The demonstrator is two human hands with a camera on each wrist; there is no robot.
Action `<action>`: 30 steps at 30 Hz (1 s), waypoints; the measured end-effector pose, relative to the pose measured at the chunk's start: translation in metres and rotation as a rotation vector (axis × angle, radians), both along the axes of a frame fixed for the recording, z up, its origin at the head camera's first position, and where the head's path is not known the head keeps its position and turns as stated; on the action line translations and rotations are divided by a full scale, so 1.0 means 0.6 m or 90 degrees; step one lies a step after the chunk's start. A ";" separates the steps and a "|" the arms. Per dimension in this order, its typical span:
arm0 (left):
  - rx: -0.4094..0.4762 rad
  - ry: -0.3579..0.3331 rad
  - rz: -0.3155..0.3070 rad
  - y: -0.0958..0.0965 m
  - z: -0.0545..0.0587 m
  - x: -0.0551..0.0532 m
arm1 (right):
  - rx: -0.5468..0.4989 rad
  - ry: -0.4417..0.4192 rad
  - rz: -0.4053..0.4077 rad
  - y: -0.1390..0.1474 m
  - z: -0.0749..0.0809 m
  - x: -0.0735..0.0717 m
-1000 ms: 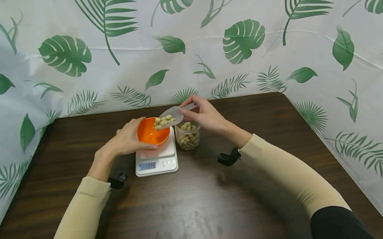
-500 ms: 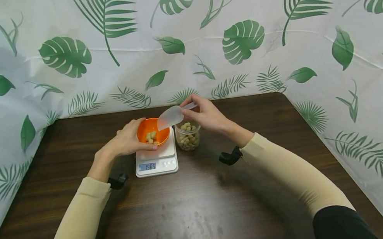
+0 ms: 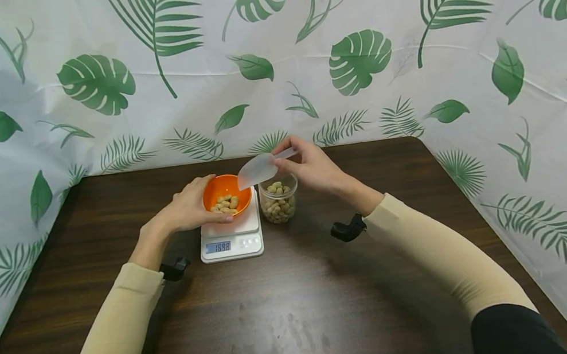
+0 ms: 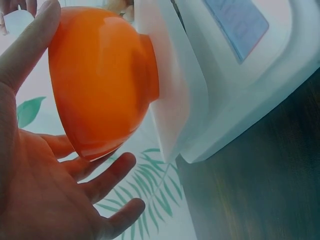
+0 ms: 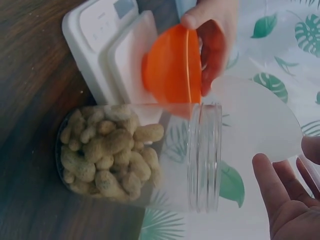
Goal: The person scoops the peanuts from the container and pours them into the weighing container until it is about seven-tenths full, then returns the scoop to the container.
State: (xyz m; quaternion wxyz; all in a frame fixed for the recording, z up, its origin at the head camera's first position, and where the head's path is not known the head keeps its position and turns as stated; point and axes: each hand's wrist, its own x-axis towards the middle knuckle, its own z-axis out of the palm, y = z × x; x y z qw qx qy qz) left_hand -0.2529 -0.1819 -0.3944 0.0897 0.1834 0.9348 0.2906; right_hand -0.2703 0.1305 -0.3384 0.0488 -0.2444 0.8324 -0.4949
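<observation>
An orange bowl (image 3: pixel 220 187) with several peanuts (image 3: pixel 225 204) in it stands on the plate of a white kitchen scale (image 3: pixel 232 245). My left hand (image 3: pixel 189 206) holds the bowl by its rim from the left, thumb at the near side and fingers on the far side. Between the thumb and fingers of my right hand (image 3: pixel 310 165) is the handle of a translucent scoop (image 3: pixel 257 170). The scoop is tilted, its lip over the bowl's right edge; I see no peanuts in it. Below it stands an uncapped clear jar (image 5: pixel 205 160), partly filled with peanuts (image 5: pixel 112 155).
Scale and jar stand close together near the back of a dark wooden table (image 3: pixel 277 310). A white curtain (image 3: pixel 276 103) printed with green leaves hangs behind the table. The scale's display (image 3: pixel 218 247) is lit.
The peanuts have slid from the scoop into the bowl. My right hand has drawn the scoop slightly to the right, and the display digits have changed. My left hand has stayed in place.
</observation>
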 end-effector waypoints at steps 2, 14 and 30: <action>-0.001 -0.003 -0.001 0.001 -0.001 0.001 | 0.003 0.005 -0.001 0.004 0.002 0.002; -0.006 0.007 -0.009 0.002 0.000 0.003 | 0.021 0.029 -0.020 0.032 0.012 0.005; 0.022 0.075 -0.028 0.040 0.015 -0.006 | 0.053 0.017 -0.041 0.066 0.034 0.006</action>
